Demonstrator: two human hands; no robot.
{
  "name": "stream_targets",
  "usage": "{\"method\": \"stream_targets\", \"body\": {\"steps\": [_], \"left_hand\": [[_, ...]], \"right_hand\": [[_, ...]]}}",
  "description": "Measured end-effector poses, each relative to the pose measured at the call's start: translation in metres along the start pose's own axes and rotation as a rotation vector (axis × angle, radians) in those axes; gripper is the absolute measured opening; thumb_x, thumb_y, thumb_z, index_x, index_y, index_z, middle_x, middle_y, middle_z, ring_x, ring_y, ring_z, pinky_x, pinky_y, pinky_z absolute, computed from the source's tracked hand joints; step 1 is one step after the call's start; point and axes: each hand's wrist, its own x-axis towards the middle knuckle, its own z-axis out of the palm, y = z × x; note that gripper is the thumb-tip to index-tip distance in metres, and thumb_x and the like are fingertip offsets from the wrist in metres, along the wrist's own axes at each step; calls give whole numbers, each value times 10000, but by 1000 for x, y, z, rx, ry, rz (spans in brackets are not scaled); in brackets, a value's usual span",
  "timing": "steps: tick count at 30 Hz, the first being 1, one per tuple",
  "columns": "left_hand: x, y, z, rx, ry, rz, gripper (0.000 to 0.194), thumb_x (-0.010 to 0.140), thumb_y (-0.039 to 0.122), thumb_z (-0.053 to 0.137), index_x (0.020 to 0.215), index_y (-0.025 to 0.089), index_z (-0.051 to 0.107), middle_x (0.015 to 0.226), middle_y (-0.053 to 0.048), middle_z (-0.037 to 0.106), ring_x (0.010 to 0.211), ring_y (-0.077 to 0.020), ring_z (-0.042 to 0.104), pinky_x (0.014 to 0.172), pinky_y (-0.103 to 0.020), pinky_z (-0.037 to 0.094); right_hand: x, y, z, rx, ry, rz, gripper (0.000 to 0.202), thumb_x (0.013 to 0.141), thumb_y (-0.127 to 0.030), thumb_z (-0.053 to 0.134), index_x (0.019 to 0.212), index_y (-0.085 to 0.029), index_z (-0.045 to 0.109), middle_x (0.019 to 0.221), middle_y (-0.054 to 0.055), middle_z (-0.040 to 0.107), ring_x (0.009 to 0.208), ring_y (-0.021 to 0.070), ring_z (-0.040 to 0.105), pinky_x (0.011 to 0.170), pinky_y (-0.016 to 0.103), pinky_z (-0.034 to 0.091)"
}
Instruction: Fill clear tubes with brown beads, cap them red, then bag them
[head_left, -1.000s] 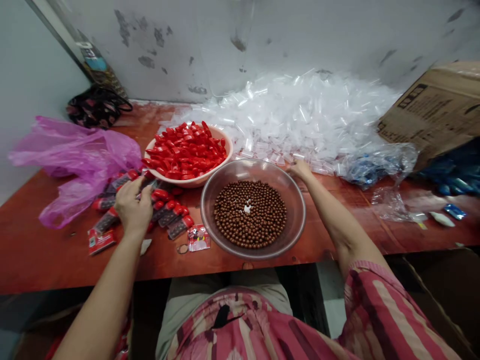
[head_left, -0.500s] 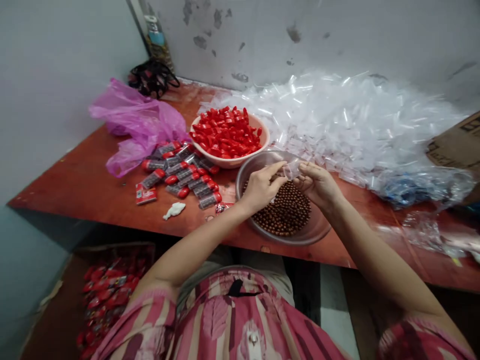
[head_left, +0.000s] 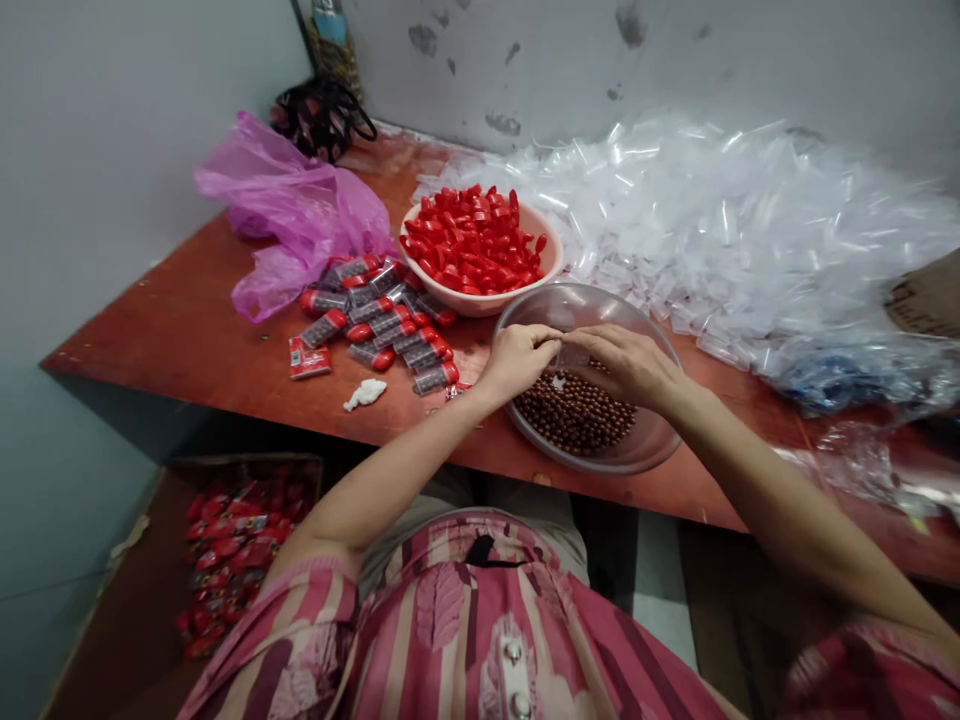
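Meeting above the bowl (head_left: 654,438), left hand (head_left: 517,362) clamped on a clear container (head_left: 573,355), right hand (head_left: 631,368) now flatter, its grip unclear.

Below the two hands (head_left: 517,365) is one grey bowl (head_left: 654,432), beyond them one pink bowl (head_left: 480,304), leftward one purple bag (head_left: 300,215), one white scrap (head_left: 366,394).

Passage runs between the forearms (head_left: 409,465) to the grey bowl (head_left: 654,440) — pink bowl (head_left: 480,304) blocks far left.

Beads (head_left: 574,415) in basin (head_left: 645,465) | bowl (head_left: 487,305) behind-left | bag (head_left: 300,210) left of bowl
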Motion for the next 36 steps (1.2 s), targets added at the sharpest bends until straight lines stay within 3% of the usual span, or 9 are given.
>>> {"method": "stream_targets", "body": {"steps": [6, 9, 12, 14, 17, 22, 26, 30, 36], "left_hand": [[3, -9, 4, -81, 13, -30, 239, 818, 184, 589, 1004, 177, 738, 998, -50, 754, 942, -191, 700, 899, -323, 551], [4, -13, 4, -166, 59, -17, 257, 848, 218, 564, 1047, 169, 720, 1036, -64, 746, 957, -184, 698, 908, -323, 549], [4, -14, 5, -227, 43, -22, 249, 845, 233, 577, 1040, 164, 714, 1009, -72, 750, 931, -179, 705, 880, -306, 559], [3, -13, 6, -276, 30, -33, 237, 837, 228, 582, 1018, 149, 712, 960, -85, 754, 865, -183, 715, 820, -305, 578], [1, -10, 6, -406, 85, -41, 229, 843, 217, 558, 998, 125, 699, 934, -98, 751, 784, -180, 719, 739, -305, 598], [-6, -8, 3, -552, 218, -34, 239, 861, 264, 559, 1038, 145, 666, 994, -80, 739, 822, -167, 717, 760, -292, 605], [-9, -10, 3, -614, 309, 6, 285, 894, 265, 508, 1139, 167, 616, 1121, -89, 710, 942, -171, 707, 866, -314, 581], [-9, -10, 5, -528, 357, 93, 324, 877, 235, 521, 1176, 151, 612, 1221, -118, 670, 1100, -197, 655, 997, -354, 512], [-6, -3, 3, -188, 140, 56, 407, 808, 191, 598, 1213, 167, 632, 1263, -98, 656, 1170, -212, 616, 1048, -344, 457]], "right_hand": [[-6, 18, 22, -36, -364, 142, 292, 876, -278, 531, 1088, -139, 674, 980, 148, 726, 854, 242, 687, 731, 308, 504], [-6, 29, 28, 129, -542, 396, 222, 825, -281, 585, 949, -164, 727, 866, 82, 748, 748, 203, 684, 664, 261, 475], [-1, 40, 34, 322, -602, 693, 162, 717, -246, 653, 833, -175, 741, 662, 15, 711, 613, 168, 656, 563, 231, 457], [6, 43, 44, 489, -574, 804, 80, 656, -249, 696, 693, -182, 720, 523, -14, 642, 509, 147, 612, 491, 222, 448], [25, 41, 66, 780, -416, 806, 144, 526, -225, 793, 543, -193, 654, 448, -32, 582, 445, 128, 555, 440, 226, 456], [50, 26, 89, 1276, -285, 750, 241, 471, -167, 826, 671, -177, 693, 622, -20, 670, 557, 118, 593, 529, 237, 533], [48, 21, 76, 1478, -302, 830, 279, 503, -145, 836, 748, -146, 702, 704, -13, 681, 616, 87, 615, 622, 205, 545], [36, 18, 49, 1623, -183, 873, 321, 512, -186, 876, 770, -159, 685, 734, -8, 691, 694, 115, 666, 729, 253, 568], [23, 0, 30, 1650, 173, 764, 385, 542, -248, 884, 871, -208, 687, 822, -25, 706, 768, 128, 677, 816, 309, 569]]}}
